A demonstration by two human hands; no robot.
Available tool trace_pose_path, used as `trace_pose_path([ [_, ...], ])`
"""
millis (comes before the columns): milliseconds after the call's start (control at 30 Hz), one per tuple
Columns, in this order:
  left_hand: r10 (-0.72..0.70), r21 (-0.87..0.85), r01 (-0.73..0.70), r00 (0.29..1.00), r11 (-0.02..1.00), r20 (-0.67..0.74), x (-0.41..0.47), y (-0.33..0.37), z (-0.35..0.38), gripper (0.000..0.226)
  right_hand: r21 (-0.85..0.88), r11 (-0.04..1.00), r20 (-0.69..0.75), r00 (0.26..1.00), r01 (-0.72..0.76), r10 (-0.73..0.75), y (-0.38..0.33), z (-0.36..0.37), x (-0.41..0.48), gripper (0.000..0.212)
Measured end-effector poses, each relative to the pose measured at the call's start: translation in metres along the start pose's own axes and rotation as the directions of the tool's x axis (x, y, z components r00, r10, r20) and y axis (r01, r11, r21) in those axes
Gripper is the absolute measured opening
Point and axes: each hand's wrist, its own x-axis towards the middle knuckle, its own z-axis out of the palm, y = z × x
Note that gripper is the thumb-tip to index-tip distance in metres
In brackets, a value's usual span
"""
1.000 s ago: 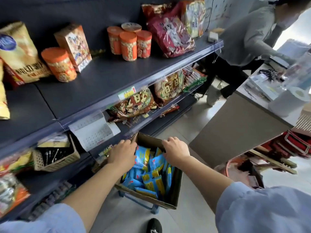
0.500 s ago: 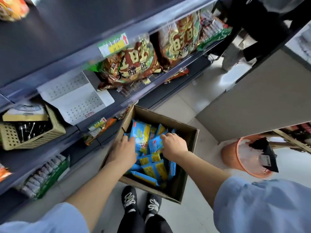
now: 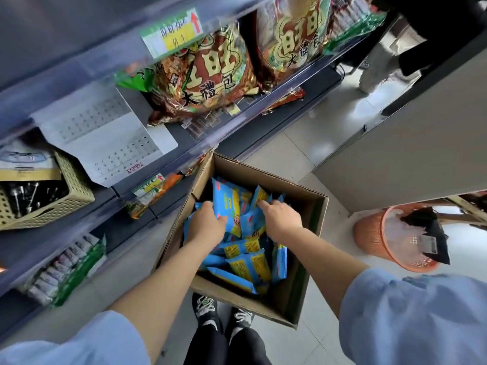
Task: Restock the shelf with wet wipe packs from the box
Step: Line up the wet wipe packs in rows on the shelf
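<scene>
Box on tiled floor beside shelf; left hand grips pack, right hand unclear.

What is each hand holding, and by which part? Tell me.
Left hand grips an upright wet wipe pack by its lower left edge. Right hand: hold cannot be told.

Both red snack bags on the shelf read "旺旺 大禮包"; the price tag is blurred.
</scene>
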Motion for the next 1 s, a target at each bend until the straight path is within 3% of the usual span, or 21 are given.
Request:
trace_pose_path([
  [133,0.061,-0.014,-0.062,0.996,0.998,-0.058,-0.009,0.008,-0.006,0.014,-0.218,0.972,-0.169,0.978,0.087,-0.125,-0.002,-0.001,0.002,0.04],
  [300,0.149,0.062,-0.142,0.98,0.988,-0.129,-0.019,-0.001,-0.022,0.021,-0.322,0.905,-0.093,0.942,0.278,-0.322,0.0,0.009,-0.007,0.034],
  [400,0.212,0.089,-0.199,0.965,0.976,-0.157,-0.03,0.0,-0.035,0.027,-0.345,0.856,-0.135,0.882,0.385,-0.451,0.0,0.0,-0.014,0.029],
  [500,0.23,0.049,-0.225,0.95,0.973,-0.21,-0.045,0.004,-0.051,0.029,-0.264,0.857,-0.181,0.85,0.443,-0.495,-0.016,-0.024,-0.027,0.032],
  [733,0.2,0.006,-0.217,0.892,0.976,-0.406,-0.09,0.002,-0.122,0.014,0.006,0.896,-0.116,0.89,0.445,-0.441,-0.055,-0.098,-0.056,0.034],
  [900,0.151,-0.031,-0.204,0.808,0.978,-0.569,-0.134,-0.007,-0.181,0.01,0.033,0.865,-0.05,0.866,0.5,-0.498,-0.098,-0.156,-0.087,0.04],
  [1000,0.131,-0.047,-0.217,0.733,0.975,-0.667,-0.165,-0.015,-0.218,0.012,0.035,0.821,-0.102,0.819,0.57,-0.565,-0.127,-0.186,-0.107,0.028],
])
